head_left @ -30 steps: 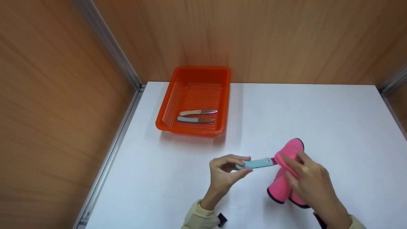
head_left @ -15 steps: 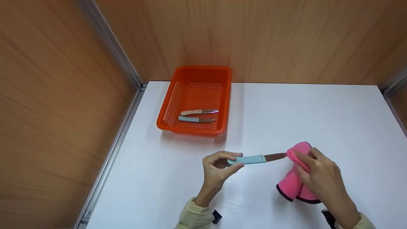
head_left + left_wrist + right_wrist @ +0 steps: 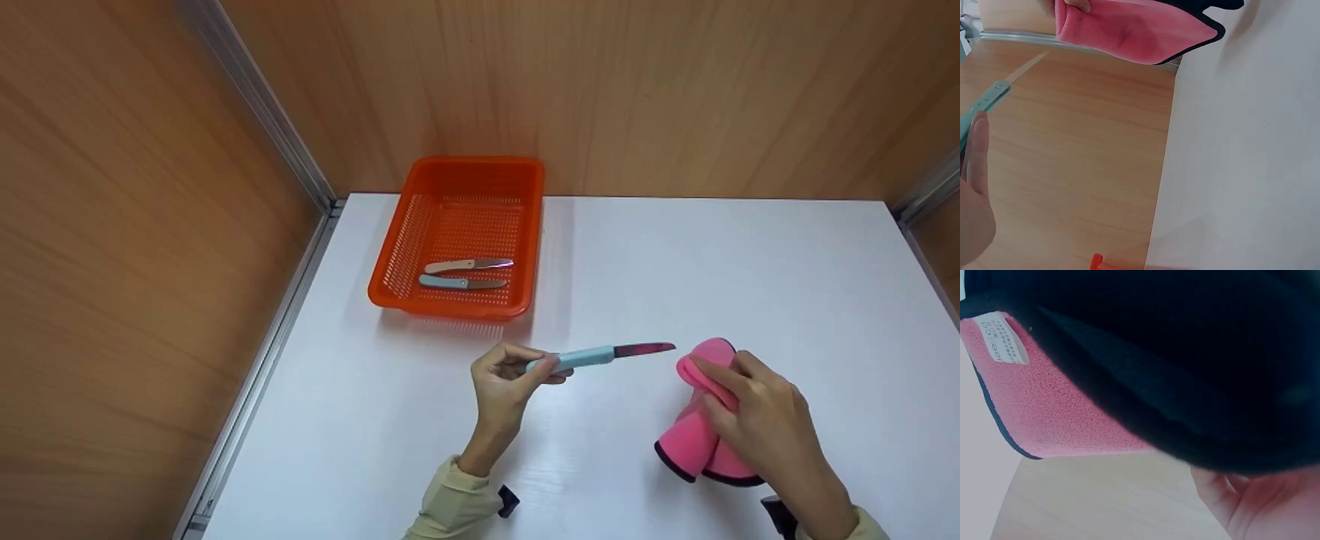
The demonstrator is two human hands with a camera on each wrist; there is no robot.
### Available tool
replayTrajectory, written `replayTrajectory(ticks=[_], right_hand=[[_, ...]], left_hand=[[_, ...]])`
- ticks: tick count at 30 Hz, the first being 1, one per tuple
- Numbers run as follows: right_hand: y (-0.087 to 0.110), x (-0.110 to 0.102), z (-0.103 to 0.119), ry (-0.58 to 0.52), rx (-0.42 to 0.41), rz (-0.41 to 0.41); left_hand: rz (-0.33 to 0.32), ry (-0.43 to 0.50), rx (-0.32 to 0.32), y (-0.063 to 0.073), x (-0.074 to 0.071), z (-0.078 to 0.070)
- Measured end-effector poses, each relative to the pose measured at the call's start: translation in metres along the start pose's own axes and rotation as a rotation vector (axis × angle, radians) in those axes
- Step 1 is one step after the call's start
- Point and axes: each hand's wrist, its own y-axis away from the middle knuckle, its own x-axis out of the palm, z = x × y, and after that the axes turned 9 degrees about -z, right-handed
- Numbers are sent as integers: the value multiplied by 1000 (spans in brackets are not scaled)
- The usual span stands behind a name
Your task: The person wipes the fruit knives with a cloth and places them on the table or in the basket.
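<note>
In the head view my left hand (image 3: 504,386) grips a knife (image 3: 589,358) by its light blue handle, with the thumb on top. The blade (image 3: 645,349) points right and shows a pinkish sheen; a small gap parts its tip from the cloth. My right hand (image 3: 761,409) pinches a folded pink cloth (image 3: 688,442) with black edging, which hangs over the table. The left wrist view has the knife handle (image 3: 994,95) at the left and the cloth (image 3: 1134,28) above. Up close in the right wrist view, the cloth (image 3: 1067,405) bears a white label and hides most of the hand.
An orange perforated basket (image 3: 531,247) stands at the back left of the white table (image 3: 720,262). Inside lie a cream-handled knife (image 3: 450,265) and a blue-handled knife (image 3: 444,282). Wooden panels (image 3: 600,97) rise behind the table and on its left.
The blade was mostly within the cloth and has come out of it. My left hand has moved left and slightly up, turning the knife; my right hand has shifted right with the cloth.
</note>
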Motion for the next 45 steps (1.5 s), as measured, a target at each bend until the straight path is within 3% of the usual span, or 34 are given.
replayTrajectory(ticks=[6, 12, 16, 19, 23, 28, 36, 45], right_hand=[[-4, -7, 2, -15, -18, -39], [-10, -15, 5, -7, 23, -85], [-14, -19, 9, -20, 80, -127], [-18, -21, 13, -29, 101, -146], [-22, -17, 24, -34, 66, -136], [-24, -5, 39, -44, -9, -69], [-18, 14, 39, -27, -187, -9], [-15, 12, 34, 11, -174, 14]], left_hand=[[27, -33, -63, 2, 1, 4], [66, -49, -141, 4, 0, 4], [77, -64, -161, 5, 0, 4], [66, -89, -147, 5, 1, 5], [46, -131, -107, 5, 5, 7], [50, -151, -66, 6, 14, 9], [81, -74, 51, 9, 16, 13], [60, -39, 44, 9, 11, 6]])
